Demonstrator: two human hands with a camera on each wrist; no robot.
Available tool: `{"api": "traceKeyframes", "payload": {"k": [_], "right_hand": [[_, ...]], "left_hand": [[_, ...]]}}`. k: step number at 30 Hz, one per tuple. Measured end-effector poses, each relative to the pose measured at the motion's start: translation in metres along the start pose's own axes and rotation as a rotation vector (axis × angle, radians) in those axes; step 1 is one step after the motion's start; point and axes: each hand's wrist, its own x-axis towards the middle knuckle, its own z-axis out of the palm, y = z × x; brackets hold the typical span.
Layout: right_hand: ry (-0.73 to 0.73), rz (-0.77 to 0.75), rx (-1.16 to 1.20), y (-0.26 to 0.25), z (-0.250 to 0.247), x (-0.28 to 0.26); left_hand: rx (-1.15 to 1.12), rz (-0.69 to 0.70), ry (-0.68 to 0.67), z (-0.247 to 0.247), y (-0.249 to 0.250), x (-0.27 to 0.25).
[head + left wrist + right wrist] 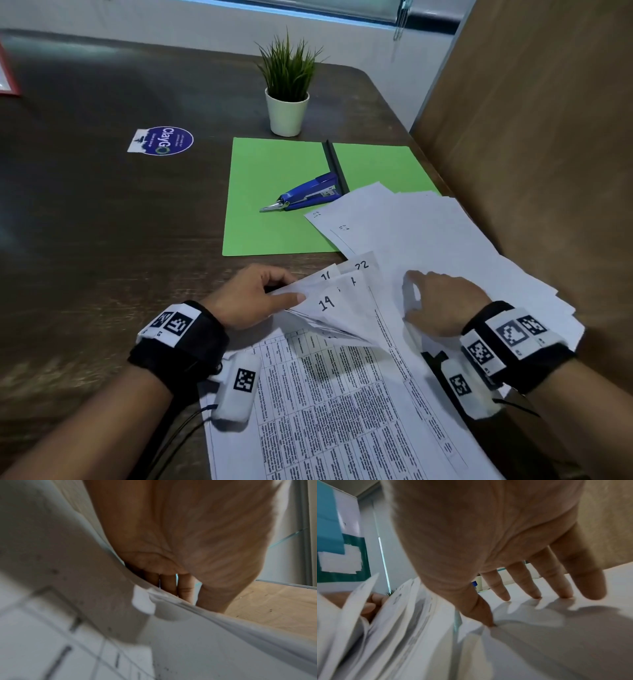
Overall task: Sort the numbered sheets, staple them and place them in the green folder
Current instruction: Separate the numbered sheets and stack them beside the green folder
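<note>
Numbered sheets (346, 301): on worktop (102, 222), just nearside of green folder (274, 192). Left hand (253, 294) grip pinches lifted corners, sheet "14" uppermost. Right hand (442, 301) grip spread, fingertips (505, 595) pressing the sheets beside. Blue stapler (305, 195) on folder.

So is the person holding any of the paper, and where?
Yes. The left hand pinches the lifted corners of the white numbered paper sheets. The right hand holds nothing; its straight fingers press flat on the spread white sheets.
</note>
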Motion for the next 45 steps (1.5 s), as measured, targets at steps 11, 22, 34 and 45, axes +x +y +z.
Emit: {"api": "traceKeyframes", "payload": {"k": [11, 22, 34, 45], "right_hand": [[0.562, -0.44, 0.911, -0.054, -0.014, -0.05], [0.309, -0.45, 0.799, -0.073, 0.022, -0.032], [0.636, -0.438, 0.97, -0.077, 0.026, -0.037], [0.63, -0.66, 0.585, -0.075, 0.032, -0.049]], "left_hand": [[-0.061, 0.031, 0.062, 0.001, -0.006, 0.002], [-0.174, 0.171, 0.012, 0.008, -0.002, 0.001], [-0.138, 0.118, -0.059, 0.007, 0.0, 0.0], [-0.033, 0.094, -0.05, 0.007, -0.001, 0.002]]}}
